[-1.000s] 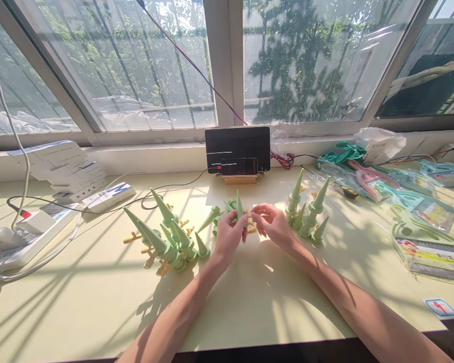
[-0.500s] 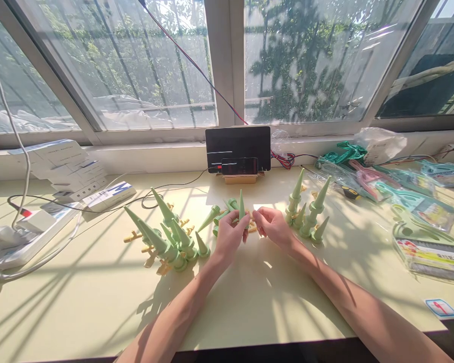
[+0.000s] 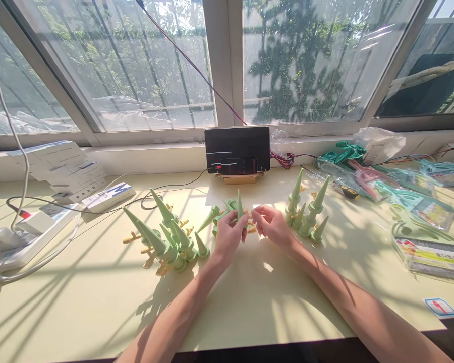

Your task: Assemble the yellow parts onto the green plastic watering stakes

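Note:
My left hand [image 3: 230, 234] is closed around a green cone-shaped piece [image 3: 239, 202], whose tip points up. Close beside it, my right hand [image 3: 271, 225] has its thumb and fingers pinched together; what they hold, if anything, is too small to make out. Loose green pieces [image 3: 211, 216] lie just behind and left of my left hand, partly hidden by it. A group of green cone pieces with tan branch-like pegs [image 3: 174, 237] stands to the left. A smaller group of upright green cones [image 3: 313, 214] stands right of my right hand.
A black tablet [image 3: 236, 141] with a phone [image 3: 239, 166] in front leans near the window. White boxes [image 3: 60, 169] and a power strip [image 3: 34, 237] with cables lie left. Bagged dustpan-like items [image 3: 431, 247] lie right, near a numbered sticker [image 3: 440, 306].
Both hands stay almost in place, with the green cone still held in the left. The whole view has shifted very slightly.

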Demonstrator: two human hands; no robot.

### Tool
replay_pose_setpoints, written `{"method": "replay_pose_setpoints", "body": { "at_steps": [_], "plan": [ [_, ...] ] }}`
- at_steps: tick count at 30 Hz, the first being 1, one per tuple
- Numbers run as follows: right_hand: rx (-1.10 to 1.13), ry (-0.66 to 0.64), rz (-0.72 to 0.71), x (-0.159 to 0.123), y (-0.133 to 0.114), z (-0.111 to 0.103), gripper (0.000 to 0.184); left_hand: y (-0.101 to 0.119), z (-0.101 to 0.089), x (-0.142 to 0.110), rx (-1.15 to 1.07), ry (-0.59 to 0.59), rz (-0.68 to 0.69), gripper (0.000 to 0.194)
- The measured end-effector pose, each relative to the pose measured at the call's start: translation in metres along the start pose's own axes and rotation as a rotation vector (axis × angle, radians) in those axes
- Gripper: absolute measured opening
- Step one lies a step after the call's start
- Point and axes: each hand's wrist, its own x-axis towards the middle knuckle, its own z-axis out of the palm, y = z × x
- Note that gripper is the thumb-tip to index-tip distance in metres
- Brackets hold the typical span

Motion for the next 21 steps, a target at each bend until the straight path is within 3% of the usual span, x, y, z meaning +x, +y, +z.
{"method": "replay_pose_setpoints", "body": {
  "at_steps": [8,21],
  "plan": [
    [-0.008,-0.03,0.011,-0.0014,-0.0045,0.0013,0.036,0.0006,0.0005,-0.0006,0.009,0.007,-0.002,0.024],
    [-0.045,-0.042,0.058,0.001,0.0004,0.0007,0.058,0.0023,0.003,-0.0024,0.035,-0.038,0.02,0.026]
  ]
}}
